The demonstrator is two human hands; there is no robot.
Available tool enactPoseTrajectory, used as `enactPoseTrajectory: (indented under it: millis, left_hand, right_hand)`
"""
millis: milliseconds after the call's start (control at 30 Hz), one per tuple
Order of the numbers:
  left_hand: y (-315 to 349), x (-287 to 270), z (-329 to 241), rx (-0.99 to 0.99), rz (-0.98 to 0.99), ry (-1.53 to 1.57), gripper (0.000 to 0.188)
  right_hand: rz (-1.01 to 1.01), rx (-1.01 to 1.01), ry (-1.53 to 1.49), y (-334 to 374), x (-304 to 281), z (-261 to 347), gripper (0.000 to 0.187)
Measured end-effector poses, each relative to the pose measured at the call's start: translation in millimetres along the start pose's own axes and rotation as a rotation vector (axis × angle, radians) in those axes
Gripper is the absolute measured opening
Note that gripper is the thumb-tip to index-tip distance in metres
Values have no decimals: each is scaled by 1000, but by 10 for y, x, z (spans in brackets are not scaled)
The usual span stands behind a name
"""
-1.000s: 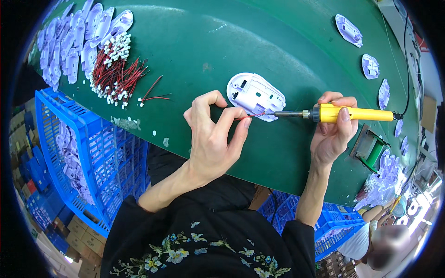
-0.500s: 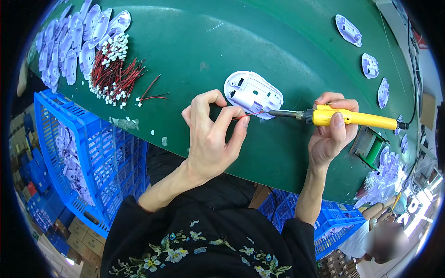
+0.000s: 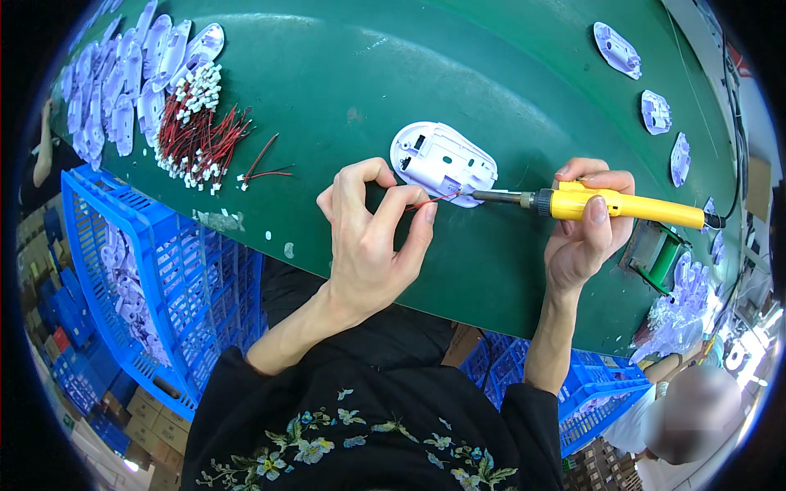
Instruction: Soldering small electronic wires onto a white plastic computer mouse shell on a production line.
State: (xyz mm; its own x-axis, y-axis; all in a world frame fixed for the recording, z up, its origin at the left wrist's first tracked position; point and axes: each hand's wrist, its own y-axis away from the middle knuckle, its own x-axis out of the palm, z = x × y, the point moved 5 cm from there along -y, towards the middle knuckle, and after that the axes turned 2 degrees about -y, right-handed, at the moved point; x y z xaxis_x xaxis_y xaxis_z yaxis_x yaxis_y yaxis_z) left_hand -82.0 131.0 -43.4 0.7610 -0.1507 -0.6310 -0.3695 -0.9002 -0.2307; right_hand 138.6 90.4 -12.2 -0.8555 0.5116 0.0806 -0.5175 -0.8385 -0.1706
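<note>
A white oval plastic housing (image 3: 444, 154) lies on the green table in front of me, small dark slots in its face. My left hand (image 3: 372, 225) pinches a thin red wire (image 3: 434, 201) between thumb and forefinger, beside the housing's near edge. The wire's end reaches the housing's near right part. My right hand (image 3: 588, 221) grips a yellow-handled soldering iron (image 3: 647, 206), held nearly level. The iron's tip meets the housing where the wire ends; whether wire and tip touch is too small to tell.
Red-and-black wires with white connectors (image 3: 205, 131) are heaped at the left, one pair (image 3: 264, 164) apart. White housings (image 3: 123, 74) pile behind them. A green solder spool (image 3: 661, 260) stands at the right. Blue crates (image 3: 155, 221) flank the table's near edge; another person (image 3: 684, 417) sits at lower right.
The view has shifted slightly. Both hands keep their holds on the wire and the soldering iron, and the iron's tip stays at the housing's near edge.
</note>
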Motion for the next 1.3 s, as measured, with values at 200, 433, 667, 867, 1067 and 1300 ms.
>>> enactPoseTrajectory:
  millis: [200,433,667,867,1067,1300]
  left_hand:
    - [-8,-7,-12,-6,-5,1,18]
    - [-13,13,-14,-1,8,-3,18]
    - [-42,-59,-36,-7,-14,5,12]
    - [-26,-157,-11,36,-115,140,15]
    - [-102,-284,11,18,-149,122,19]
    - [-186,-393,198,-25,-333,94,12]
  right_hand:
    - [-44,-25,-8,-24,-70,29,33]
    - [20,-57,-38,-39,-124,2,31]
    - [-53,-6,-111,-43,-46,40,32]
    - [-121,38,-132,-73,84,70,36]
    - [-147,60,-159,-86,181,39,39]
    - [-56,48,-20,-239,521,41,26]
